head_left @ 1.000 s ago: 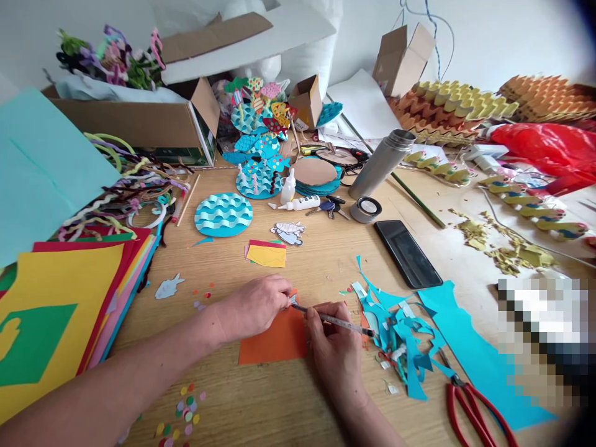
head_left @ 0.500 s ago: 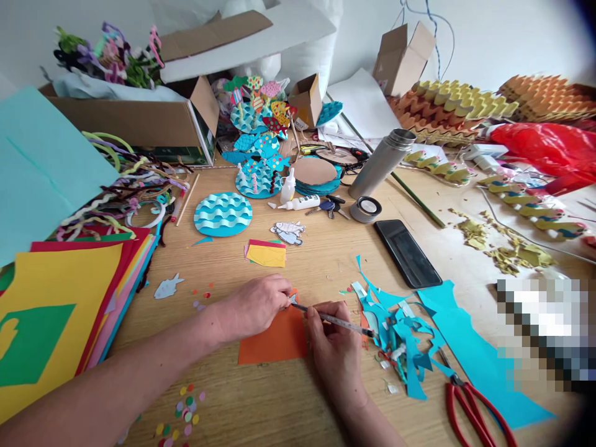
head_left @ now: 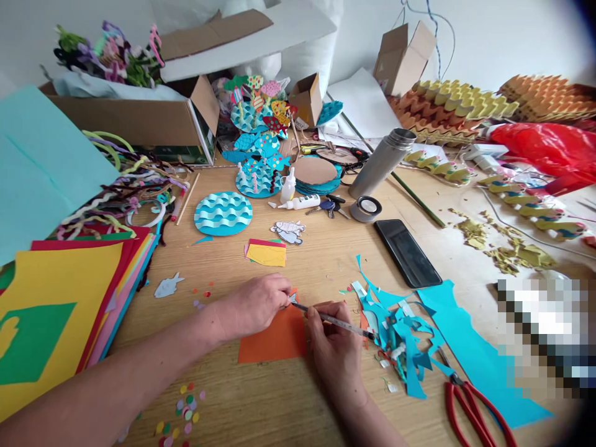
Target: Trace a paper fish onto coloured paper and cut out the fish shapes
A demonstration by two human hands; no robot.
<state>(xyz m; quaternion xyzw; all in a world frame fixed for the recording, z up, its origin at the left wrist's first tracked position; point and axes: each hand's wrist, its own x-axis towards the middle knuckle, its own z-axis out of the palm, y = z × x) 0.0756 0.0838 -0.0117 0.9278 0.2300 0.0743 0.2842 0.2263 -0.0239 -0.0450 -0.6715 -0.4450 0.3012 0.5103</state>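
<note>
An orange paper sheet (head_left: 272, 338) lies on the wooden table in front of me. My left hand (head_left: 261, 304) presses near its top edge, fingers together over a small pale fish-shaped cutout (head_left: 293, 298) that is mostly hidden. In my right hand (head_left: 336, 347) is a grey pencil (head_left: 342, 323), its tip touching the cutout's visible end. Beyond my hands sit a yellow paper piece (head_left: 266, 254) with a drawn outline, on top of other coloured pieces, and some fish cutouts (head_left: 288, 232). Another pale fish cutout (head_left: 168, 286) lies to the left.
Blue paper scraps (head_left: 410, 341) and red-handled pliers (head_left: 472, 403) lie at the right, near a black phone (head_left: 408, 253). A metal flask (head_left: 382, 162) stands behind. Coloured paper sheets (head_left: 69, 267) are stacked at the left. Paper dots (head_left: 187, 413) are scattered at the front.
</note>
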